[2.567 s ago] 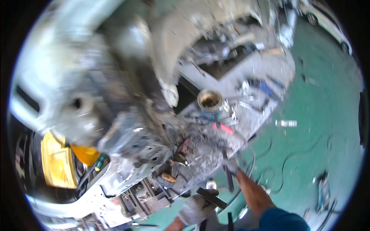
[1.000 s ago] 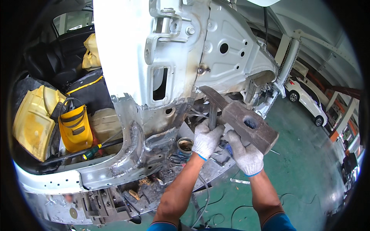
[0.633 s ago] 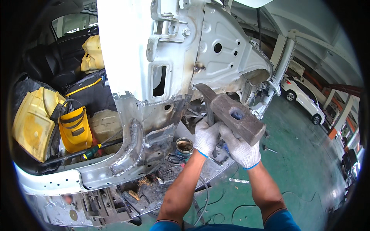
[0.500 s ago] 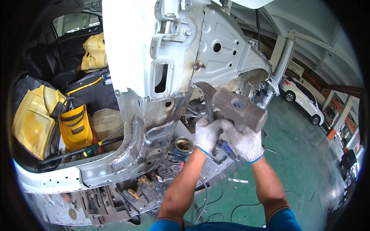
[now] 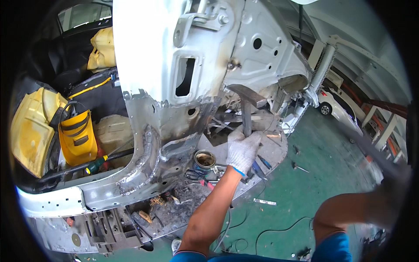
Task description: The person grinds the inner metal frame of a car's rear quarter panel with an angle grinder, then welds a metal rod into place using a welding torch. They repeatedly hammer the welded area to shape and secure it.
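Observation:
My left hand [image 5: 244, 150], in a white knit glove with a blue cuff, is closed around the upright shaft of a dark steel body hammer [image 5: 247, 114]. The hammer's curved, wide head sits just under the lower edge of the bare car body panel [image 5: 257, 65]; whether they touch I cannot tell. Out at the far right, my right hand [image 5: 389, 198] is smeared by motion. A long dark streak, the handle of the sledgehammer [image 5: 371, 150], runs up and leftward from it; the sledgehammer's head is not discernible.
Below the body stands a metal platform [image 5: 273, 150] strewn with tools, an open can [image 5: 205, 160] and debris. Yellow padding [image 5: 37, 131] and a yellow welding mask [image 5: 78, 137] lie inside the car. Cables [image 5: 279, 231] trail over the green floor; a white car [image 5: 336, 105] is parked beyond.
My right arm has swung away to the right with the sledgehammer, which was beside my left hand. The left hand keeps hold of the body hammer. The view has shifted slightly.

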`<state>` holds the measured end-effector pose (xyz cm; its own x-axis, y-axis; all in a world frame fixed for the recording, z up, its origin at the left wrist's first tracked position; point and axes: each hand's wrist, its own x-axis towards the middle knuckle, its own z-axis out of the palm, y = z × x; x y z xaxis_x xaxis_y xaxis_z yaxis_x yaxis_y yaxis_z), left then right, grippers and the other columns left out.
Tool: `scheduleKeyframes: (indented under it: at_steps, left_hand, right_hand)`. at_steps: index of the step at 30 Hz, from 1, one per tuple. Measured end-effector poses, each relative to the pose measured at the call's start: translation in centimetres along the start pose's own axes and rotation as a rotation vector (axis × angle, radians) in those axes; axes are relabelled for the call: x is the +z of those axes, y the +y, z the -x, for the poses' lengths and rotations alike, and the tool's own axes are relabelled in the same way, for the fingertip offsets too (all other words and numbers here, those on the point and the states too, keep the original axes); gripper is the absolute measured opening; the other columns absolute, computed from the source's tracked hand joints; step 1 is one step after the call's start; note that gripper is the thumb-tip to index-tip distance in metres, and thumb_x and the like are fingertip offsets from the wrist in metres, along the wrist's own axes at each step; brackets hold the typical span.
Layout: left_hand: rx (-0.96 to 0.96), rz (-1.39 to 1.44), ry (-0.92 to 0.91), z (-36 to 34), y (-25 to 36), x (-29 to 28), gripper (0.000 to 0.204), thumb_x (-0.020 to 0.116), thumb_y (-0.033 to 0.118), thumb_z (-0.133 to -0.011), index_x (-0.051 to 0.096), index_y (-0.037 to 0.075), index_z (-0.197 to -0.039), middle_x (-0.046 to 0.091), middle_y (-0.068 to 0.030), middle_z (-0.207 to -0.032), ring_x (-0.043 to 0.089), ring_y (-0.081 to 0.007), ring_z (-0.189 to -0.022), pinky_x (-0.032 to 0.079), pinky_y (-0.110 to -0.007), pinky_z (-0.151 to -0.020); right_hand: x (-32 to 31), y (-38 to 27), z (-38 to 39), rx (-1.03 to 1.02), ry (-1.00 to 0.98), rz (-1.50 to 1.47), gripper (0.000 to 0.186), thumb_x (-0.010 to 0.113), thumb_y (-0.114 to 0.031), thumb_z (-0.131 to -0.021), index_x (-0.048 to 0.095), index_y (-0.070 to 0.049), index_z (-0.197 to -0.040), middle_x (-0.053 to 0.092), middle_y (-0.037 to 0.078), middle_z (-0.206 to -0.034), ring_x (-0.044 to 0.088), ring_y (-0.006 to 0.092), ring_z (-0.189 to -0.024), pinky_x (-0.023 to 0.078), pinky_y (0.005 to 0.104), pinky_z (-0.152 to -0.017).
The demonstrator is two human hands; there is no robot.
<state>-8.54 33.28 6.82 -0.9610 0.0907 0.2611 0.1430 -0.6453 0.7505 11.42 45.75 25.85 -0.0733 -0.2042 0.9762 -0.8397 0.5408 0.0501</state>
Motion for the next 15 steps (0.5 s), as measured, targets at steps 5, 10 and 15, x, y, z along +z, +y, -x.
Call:
scheduleKeyframes:
  at_steps: [5,10,15]
  left_hand:
    - [0.532,-0.232,0.013,-0.6,-0.3,0.5,0.008,0.073,0.005,-0.09,0.076,0.005,-0.097,0.065,0.0003,-0.075,0.057,-0.0094,-0.061,0.05,-0.028,-0.056]
    - [0.035,0.062,0.062,0.4,-0.8,1.6,0.014,0.073,0.002,-0.09,0.079,0.004,-0.102,0.065,0.0004,-0.072,0.053,-0.0083,-0.055,0.042,-0.027,-0.051]
    - [0.015,0.011,0.038,0.3,0.2,-0.2,0.013,0.074,0.003,-0.09,0.08,0.004,-0.101,0.065,0.0011,-0.071,0.052,-0.0077,-0.054,0.041,-0.026,-0.051]
  right_hand:
    - [6.0,7.6,6.8,0.475,-0.132,0.143,0.024,0.075,-0.008,-0.098,0.071,0.0,-0.12,0.074,0.009,-0.1,0.07,0.0185,-0.082,0.058,0.0336,-0.075]
    - [1.7,3.2,5.3,0.776,0.065,-0.147,0.013,0.075,0.0,-0.093,0.072,0.004,-0.105,0.067,0.005,-0.079,0.058,0.013,-0.056,0.046,0.0296,-0.05]
    - [0.8,1.9,5.6,0.868,0.151,-0.021,0.018,0.075,-0.002,-0.09,0.071,0.001,-0.108,0.067,0.005,-0.085,0.062,0.0136,-0.064,0.049,0.0298,-0.055]
